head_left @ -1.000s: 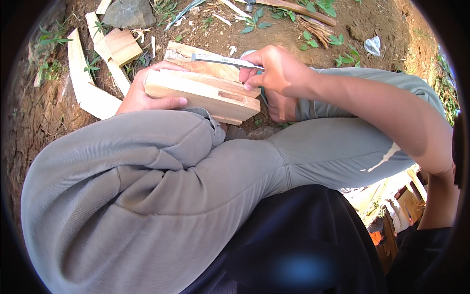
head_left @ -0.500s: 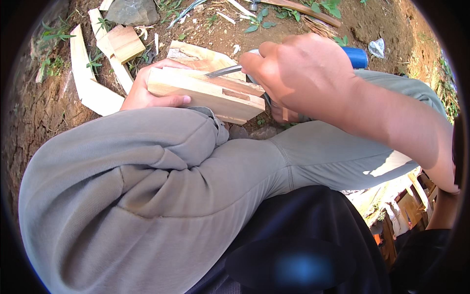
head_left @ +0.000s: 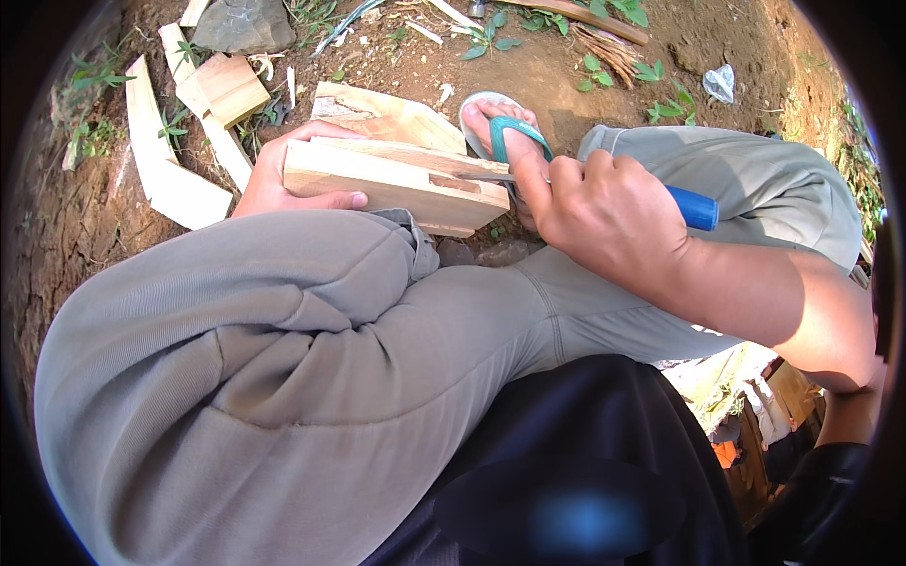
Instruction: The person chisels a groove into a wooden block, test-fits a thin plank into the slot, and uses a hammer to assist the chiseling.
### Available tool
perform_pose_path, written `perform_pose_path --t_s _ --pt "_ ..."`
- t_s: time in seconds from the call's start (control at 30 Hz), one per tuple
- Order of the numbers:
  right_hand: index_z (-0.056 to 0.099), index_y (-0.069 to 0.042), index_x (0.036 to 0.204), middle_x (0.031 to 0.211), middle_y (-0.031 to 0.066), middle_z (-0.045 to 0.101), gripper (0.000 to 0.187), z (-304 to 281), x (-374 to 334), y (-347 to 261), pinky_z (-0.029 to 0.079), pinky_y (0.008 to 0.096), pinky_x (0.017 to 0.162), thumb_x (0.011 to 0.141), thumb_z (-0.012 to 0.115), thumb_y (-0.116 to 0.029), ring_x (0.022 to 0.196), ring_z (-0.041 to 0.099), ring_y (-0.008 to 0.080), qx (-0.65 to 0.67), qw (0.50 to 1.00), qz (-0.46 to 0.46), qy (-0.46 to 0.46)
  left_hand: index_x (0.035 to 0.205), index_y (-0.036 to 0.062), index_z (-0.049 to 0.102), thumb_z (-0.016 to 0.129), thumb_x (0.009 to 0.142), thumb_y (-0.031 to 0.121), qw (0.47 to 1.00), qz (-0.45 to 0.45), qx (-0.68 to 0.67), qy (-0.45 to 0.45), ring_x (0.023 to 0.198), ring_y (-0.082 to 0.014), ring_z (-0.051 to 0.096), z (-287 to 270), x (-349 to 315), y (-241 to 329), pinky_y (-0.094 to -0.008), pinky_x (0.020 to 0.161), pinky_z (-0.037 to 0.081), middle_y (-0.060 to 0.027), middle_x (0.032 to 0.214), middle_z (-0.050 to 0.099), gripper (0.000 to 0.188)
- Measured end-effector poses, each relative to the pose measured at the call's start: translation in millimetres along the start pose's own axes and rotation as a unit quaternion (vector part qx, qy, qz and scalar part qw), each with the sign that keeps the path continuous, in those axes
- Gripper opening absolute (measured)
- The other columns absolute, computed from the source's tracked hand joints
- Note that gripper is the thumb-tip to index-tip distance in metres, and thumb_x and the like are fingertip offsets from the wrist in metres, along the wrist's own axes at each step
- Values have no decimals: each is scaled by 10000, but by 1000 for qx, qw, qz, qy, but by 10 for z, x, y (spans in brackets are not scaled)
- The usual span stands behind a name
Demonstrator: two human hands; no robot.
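Note:
A pale wooden block [head_left: 387, 190] with a slot cut into its narrow upper face is held tilted in front of my knees. My left hand [head_left: 274, 176] grips its left end, thumb on the near side and fingers behind. In my right hand [head_left: 609, 209] is a chisel [head_left: 700, 208], its blue handle sticking out past my fist. The thin metal blade points left, its tip at the slot near the block's right end. Behind the block lies another piece of wood [head_left: 415, 123] with a rough edge.
Several wood offcuts [head_left: 193, 193] and a grey stone [head_left: 243, 25] lie on the soil at the left. My sandalled foot [head_left: 507, 127] rests just beyond the block. A crumpled clear plastic piece [head_left: 719, 83] and a wooden stick [head_left: 590, 19] lie farther off.
My right hand has moved down and slightly right with the chisel. The blade's tip has shifted from the block's middle to the slot near its right end. My left hand keeps its grip.

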State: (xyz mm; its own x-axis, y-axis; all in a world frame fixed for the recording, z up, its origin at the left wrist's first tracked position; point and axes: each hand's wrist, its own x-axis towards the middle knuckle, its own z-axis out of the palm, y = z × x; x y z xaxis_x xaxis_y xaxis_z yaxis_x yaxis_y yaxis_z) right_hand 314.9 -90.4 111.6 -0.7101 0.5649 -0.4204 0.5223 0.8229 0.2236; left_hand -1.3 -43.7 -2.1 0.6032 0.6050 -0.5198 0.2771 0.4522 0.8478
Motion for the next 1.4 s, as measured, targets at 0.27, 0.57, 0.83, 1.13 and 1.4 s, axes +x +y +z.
perform_pose_path --t_s 0.27,0.57,0.83,1.13,1.4 --pt "577 -118 872 666 -1 533 126 77 -149 87 458 288 484 810 663 -187 568 594 147 12 998 -3 -57 1216 -21 621 860 727 94 1000 7 -3 13 1081 -138 634 6 -14 -39 -312 974 478 -92 1135 700 556" --pt "573 -101 845 667 34 584 149 -306 240 322 522 332 513 776 692 -159 645 687 209 88 996 10 -32 1222 -5 616 863 744 98 1000 0 -14 16 1082 -140 636 -15 -73 -45 -315 968 484 -85 1140 700 548" --pt "612 -101 768 648 39 620 113 -390 761 154 513 322 478 726 704 -153 602 691 193 135 985 25 104 1185 -5 642 863 755 13 998 29 -57 10 1082 -127 645 19 -22 -52 -305 978 502 -68 1116 708 484" --pt "547 -128 737 607 4 536 152 -330 797 -3 431 261 441 701 687 -177 550 596 132 16 989 26 145 1181 -2 638 872 748 8 997 23 -69 8 1056 -114 648 9 -27 -14 -293 961 505 -70 1115 714 492" --pt "605 -108 817 610 -21 452 92 -219 569 -119 362 277 418 772 669 -156 533 518 113 -60 989 38 131 1227 -4 634 875 721 44 999 8 -30 15 1071 -126 642 1 -75 -81 -309 965 488 -76 1123 715 562"
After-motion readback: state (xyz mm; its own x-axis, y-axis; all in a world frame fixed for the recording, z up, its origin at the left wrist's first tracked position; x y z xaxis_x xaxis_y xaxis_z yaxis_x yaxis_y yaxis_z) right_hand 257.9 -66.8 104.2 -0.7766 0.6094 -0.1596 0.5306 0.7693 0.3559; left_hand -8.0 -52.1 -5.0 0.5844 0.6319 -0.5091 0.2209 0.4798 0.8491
